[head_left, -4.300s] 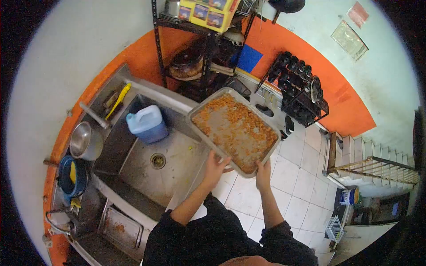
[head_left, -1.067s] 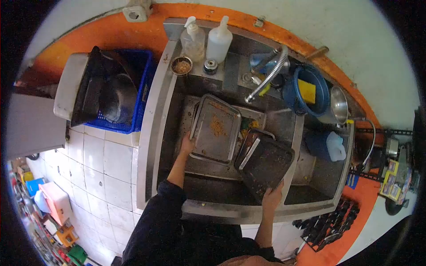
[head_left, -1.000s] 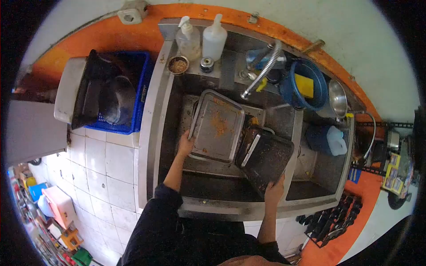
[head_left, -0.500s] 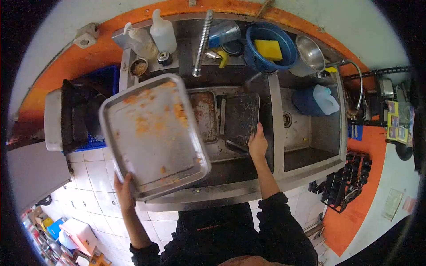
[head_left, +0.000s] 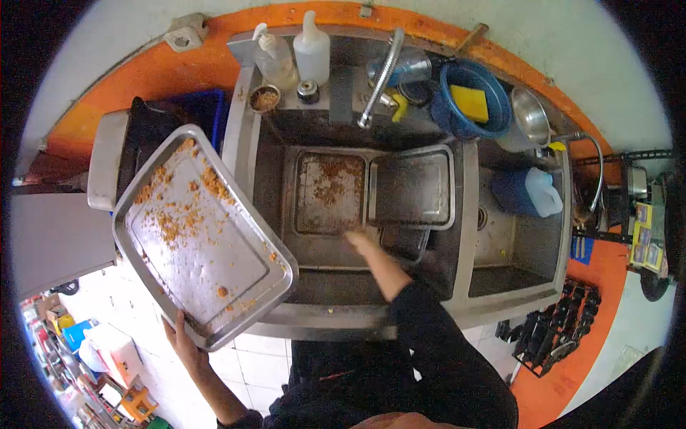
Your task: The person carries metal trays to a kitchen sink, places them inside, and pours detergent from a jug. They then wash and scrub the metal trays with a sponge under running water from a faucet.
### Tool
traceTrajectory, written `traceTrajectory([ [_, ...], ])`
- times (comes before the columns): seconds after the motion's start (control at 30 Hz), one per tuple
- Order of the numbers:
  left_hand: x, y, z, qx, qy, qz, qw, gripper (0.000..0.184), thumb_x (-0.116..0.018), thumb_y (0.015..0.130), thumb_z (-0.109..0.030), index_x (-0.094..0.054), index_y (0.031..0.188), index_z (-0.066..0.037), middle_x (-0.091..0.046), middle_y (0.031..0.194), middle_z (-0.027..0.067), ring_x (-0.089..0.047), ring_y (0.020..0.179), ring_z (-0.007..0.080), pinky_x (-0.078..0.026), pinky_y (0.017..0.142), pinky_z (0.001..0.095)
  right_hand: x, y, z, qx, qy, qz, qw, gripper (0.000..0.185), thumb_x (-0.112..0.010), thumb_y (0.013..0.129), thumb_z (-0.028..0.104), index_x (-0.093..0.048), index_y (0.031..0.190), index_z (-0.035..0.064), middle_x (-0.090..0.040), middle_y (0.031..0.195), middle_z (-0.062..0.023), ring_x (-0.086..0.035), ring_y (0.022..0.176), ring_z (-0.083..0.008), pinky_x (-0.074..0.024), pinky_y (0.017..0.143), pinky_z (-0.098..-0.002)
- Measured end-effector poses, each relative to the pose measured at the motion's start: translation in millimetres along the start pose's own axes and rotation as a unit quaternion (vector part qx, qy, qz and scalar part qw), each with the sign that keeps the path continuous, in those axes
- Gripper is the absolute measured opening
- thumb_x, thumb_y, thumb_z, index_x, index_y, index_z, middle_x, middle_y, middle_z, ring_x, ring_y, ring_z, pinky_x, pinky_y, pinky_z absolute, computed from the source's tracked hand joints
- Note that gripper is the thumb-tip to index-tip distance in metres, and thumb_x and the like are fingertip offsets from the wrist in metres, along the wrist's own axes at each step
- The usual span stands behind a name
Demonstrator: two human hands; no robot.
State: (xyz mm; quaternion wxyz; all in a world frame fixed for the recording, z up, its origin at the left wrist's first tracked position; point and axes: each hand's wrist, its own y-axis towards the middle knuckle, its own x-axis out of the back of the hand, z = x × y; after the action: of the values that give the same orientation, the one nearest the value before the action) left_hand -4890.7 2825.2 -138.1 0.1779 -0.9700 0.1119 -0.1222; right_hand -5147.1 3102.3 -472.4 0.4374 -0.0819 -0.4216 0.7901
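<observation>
My left hand (head_left: 184,342) grips the near corner of a large metal baking tray (head_left: 207,261), held tilted at the left of the sink. Orange-brown food crumbs (head_left: 175,218) are scattered over the tray, thickest toward its far end. My right hand (head_left: 362,242) is over the sink, smeared by motion, near the lower edge of a smaller stained tray (head_left: 329,193); I cannot tell whether it touches it. To the right of that tray a silver-rimmed tray (head_left: 411,187) leans in the basin, with part of a darker pan (head_left: 406,243) showing below it.
Along the back ledge stand two pump bottles (head_left: 311,53), a small bowl of scraps (head_left: 265,99), a hose faucet (head_left: 382,75) and a blue bucket (head_left: 446,107) with a yellow sponge (head_left: 469,104). A blue-filled jug (head_left: 525,191) lies in the right basin.
The large tray has moved left and tilted further in my left hand. My right hand has let go of the dark pan and moved left. A silver-rimmed tray now shows over the pan.
</observation>
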Motion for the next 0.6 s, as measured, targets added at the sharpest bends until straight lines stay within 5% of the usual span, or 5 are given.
traceTrajectory([
  [0.07,5,-6,3,0.010,-0.006,-0.020,1.000,0.054,-0.054,0.078,-0.010,-0.032,0.126,-0.001,-0.043,0.117,0.0109,-0.042,0.103,0.0205,-0.034,0.087,0.0316,-40,32,-16,-0.303,0.347,0.080,0.884,0.060,-0.054,0.080,0.025,-0.026,0.129,0.0046,-0.041,0.121,-0.0193,-0.053,0.085,-0.0336,-0.0440,0.073,-0.0464],
  [0.1,11,-11,2,0.005,-0.006,-0.027,1.000,0.053,-0.054,0.078,-0.010,-0.032,0.126,-0.001,-0.043,0.117,0.0106,-0.042,0.104,0.0208,-0.033,0.088,0.0319,-59,45,-18,-0.340,0.415,0.055,0.842,0.059,-0.054,0.080,0.024,-0.027,0.128,0.0046,-0.042,0.120,-0.0191,-0.053,0.085,-0.0333,-0.0439,0.072,-0.0461],
  [0.27,44,-21,-1,-0.024,-0.025,-0.049,0.998,0.054,-0.054,0.078,-0.014,-0.032,0.125,-0.002,-0.044,0.115,0.0103,-0.042,0.102,0.0201,-0.033,0.087,0.0330,-116,94,-2,-0.308,0.541,-0.083,0.778,0.052,-0.054,0.080,0.021,-0.031,0.124,0.0048,-0.043,0.116,-0.0178,-0.052,0.084,-0.0318,-0.0434,0.070,-0.0447],
  [0.6,47,-24,17,-0.021,-0.041,-0.064,0.997,0.053,-0.054,0.079,-0.015,-0.032,0.126,-0.005,-0.044,0.116,0.0109,-0.044,0.102,0.0216,-0.038,0.083,0.0345,-123,87,-45,-0.296,0.555,-0.157,0.761,0.040,-0.054,0.080,0.015,-0.039,0.115,0.0052,-0.047,0.107,-0.0153,-0.051,0.082,-0.0288,-0.0424,0.064,-0.0419],
])
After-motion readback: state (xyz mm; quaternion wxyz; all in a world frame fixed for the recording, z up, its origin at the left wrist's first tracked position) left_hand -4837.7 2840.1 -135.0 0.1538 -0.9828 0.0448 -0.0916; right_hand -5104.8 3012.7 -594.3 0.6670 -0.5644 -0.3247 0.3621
